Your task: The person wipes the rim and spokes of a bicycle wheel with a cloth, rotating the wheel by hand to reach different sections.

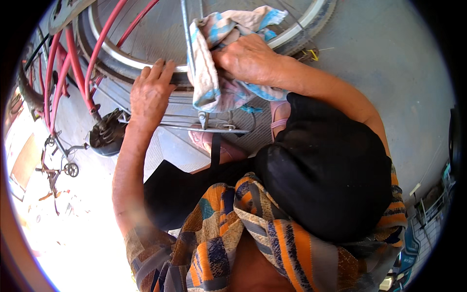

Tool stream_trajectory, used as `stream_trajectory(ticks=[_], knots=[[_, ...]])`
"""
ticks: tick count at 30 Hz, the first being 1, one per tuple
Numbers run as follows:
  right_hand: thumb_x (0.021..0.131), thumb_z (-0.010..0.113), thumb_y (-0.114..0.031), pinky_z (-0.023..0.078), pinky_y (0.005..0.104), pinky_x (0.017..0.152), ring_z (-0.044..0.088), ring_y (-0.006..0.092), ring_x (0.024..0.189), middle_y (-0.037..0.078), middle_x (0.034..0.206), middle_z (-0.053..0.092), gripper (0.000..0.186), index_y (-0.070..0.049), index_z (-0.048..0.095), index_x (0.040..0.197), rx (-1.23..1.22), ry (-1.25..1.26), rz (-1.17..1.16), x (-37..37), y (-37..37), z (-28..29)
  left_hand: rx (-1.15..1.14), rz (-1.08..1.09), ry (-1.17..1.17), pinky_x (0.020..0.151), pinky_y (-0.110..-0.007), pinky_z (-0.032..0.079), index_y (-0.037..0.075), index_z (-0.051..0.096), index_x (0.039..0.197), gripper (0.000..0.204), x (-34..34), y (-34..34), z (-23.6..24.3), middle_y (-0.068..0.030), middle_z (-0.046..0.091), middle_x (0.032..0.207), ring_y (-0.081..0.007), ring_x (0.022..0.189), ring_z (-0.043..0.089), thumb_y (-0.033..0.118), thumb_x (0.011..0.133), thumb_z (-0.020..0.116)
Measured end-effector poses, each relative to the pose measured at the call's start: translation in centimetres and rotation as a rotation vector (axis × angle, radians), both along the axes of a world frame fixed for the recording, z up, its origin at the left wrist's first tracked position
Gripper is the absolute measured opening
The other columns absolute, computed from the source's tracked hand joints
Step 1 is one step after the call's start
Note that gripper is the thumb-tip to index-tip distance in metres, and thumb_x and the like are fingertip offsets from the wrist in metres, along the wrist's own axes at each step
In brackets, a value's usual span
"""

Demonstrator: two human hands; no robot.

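Observation:
A bicycle wheel with a silver rim and a dark tyre spans the top of the view. My left hand lies on the tyre and the rim's lower edge, its fingers stretched out and holding nothing. To the right, my right hand is closed on a white and blue cloth, which is bunched over the rim. One end of the cloth hangs down beside a metal rack. The fingertips of my right hand are partly hidden in the cloth's folds.
The red bicycle frame and a black saddle are at the left. My feet in pink shoes stand just below the rack. Grey floor extends to the right, with a wire rack at the far right edge.

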State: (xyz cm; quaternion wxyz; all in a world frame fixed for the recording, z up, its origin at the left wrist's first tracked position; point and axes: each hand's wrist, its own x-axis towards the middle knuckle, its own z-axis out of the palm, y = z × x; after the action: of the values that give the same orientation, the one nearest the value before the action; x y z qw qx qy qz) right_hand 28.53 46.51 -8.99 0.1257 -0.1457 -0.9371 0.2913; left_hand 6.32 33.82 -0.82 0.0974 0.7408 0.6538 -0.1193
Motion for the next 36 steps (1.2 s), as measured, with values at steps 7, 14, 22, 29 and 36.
stream_trajectory(ticks=[7, 14, 22, 29, 36], knots=[[0.08, 0.061, -0.013, 0.052, 0.0432, 0.054, 0.071, 0.0319, 0.071, 0.014, 0.076, 0.069, 0.009, -0.007, 0.066, 0.084, 0.116, -0.193, 0.115, 3.8, 2.4, 1.5, -0.091, -0.029, 0.219, 0.089, -0.037, 0.05, 0.015, 0.062, 0.132, 0.062, -3.0, 0.1, 0.5, -0.0048, 0.062, 0.134, -0.0235, 0.107, 0.064, 0.014, 0.073, 0.082], [0.079, 0.064, -0.017, 0.053, 0.0449, 0.055, 0.07, 0.0339, 0.067, 0.016, 0.071, 0.069, 0.011, -0.008, 0.068, 0.077, 0.128, -0.141, -0.059, 6.9, 3.3, 2.2, -0.068, -0.031, 0.463, 0.086, -0.04, 0.051, 0.012, 0.058, 0.134, 0.062, -5.7, 0.7, 0.8, -0.0074, 0.058, 0.14, -0.0272, 0.106, 0.065, 0.007, 0.075, 0.078], [0.079, 0.064, -0.016, 0.053, 0.0459, 0.054, 0.071, 0.0334, 0.068, 0.017, 0.07, 0.069, 0.011, -0.006, 0.068, 0.083, -0.025, -0.023, 0.021, 1.0, -0.5, 1.0, 0.076, -0.102, -0.002, 0.078, -0.038, 0.052, 0.002, 0.059, 0.12, 0.053, 2.3, -0.3, -1.0, -0.0125, 0.061, 0.12, -0.0262, 0.097, 0.063, 0.012, 0.071, 0.077], [0.082, 0.06, -0.017, 0.052, 0.045, 0.052, 0.07, 0.0329, 0.065, 0.014, 0.069, 0.068, 0.014, -0.007, 0.066, 0.074, 0.074, -0.007, 0.008, 3.0, 0.8, -0.1, -0.041, -0.092, 0.138, 0.084, -0.038, 0.049, 0.004, 0.061, 0.121, 0.059, -0.5, -0.3, -0.5, -0.008, 0.061, 0.117, -0.0258, 0.101, 0.061, 0.013, 0.066, 0.082], [0.082, 0.06, -0.016, 0.053, 0.0438, 0.055, 0.071, 0.0316, 0.073, 0.014, 0.077, 0.07, 0.012, -0.007, 0.066, 0.077, 0.224, -0.171, -0.119, 8.3, 3.4, 1.3, -0.056, -0.106, 0.239, 0.085, -0.037, 0.049, 0.007, 0.062, 0.121, 0.057, -3.0, 0.6, 0.1, -0.0059, 0.062, 0.122, -0.0262, 0.1, 0.061, 0.007, 0.067, 0.081]])
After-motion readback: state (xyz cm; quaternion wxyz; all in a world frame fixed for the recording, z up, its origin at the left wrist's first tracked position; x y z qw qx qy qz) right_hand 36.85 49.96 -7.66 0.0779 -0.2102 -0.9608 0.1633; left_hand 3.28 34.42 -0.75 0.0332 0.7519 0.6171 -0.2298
